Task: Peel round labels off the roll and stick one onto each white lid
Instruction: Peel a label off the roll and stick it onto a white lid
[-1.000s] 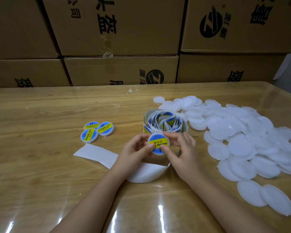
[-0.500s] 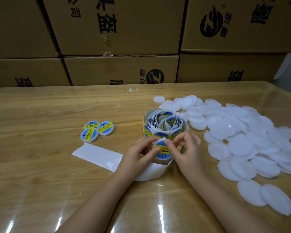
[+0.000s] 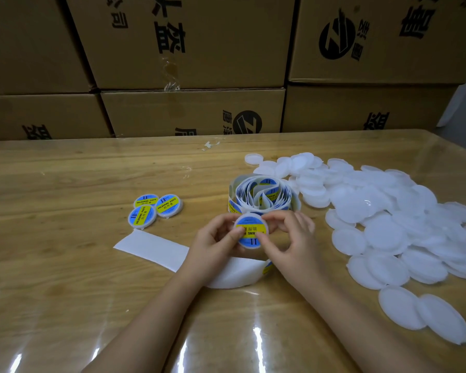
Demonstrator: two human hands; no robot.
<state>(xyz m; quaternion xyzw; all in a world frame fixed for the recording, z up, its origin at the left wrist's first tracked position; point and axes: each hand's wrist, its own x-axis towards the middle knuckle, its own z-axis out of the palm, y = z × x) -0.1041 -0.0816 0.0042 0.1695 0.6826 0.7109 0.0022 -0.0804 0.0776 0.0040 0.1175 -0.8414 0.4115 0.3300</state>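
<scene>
1. Pinching a lid (image 3: 250, 231) just in front of the roll of labels (image 3: 264, 196), the left hand (image 3: 215, 240) and the right hand (image 3: 291, 238) are close together in the head view. Curled fingers grip its rim and both thumbs press the blue and yellow label (image 3: 250, 221) on its face.
2. Uneven thumb pressure could trap a crease or leave an edge lifted. I judge that it needs smoothing from the middle outward.
3. The lid looks thin and seems held clear of the table (image 3: 65, 265), so a hard squeeze could bend it or let it slip.
4. The white backing strip (image 3: 154, 249) runs from the roll, under the wrists and out to the left. A dragging forearm could tug the roll over or tangle its loose coils.
5. Three finished lids (image 3: 155, 208) lie well left of the roll, touching one another.
6. A heap of bare lids (image 3: 388, 216) spreads right of the roll, many overlapping, so lifting one may shift its neighbours.
7. Cardboard boxes (image 3: 189, 41) stand behind the roll, out of the way.
</scene>
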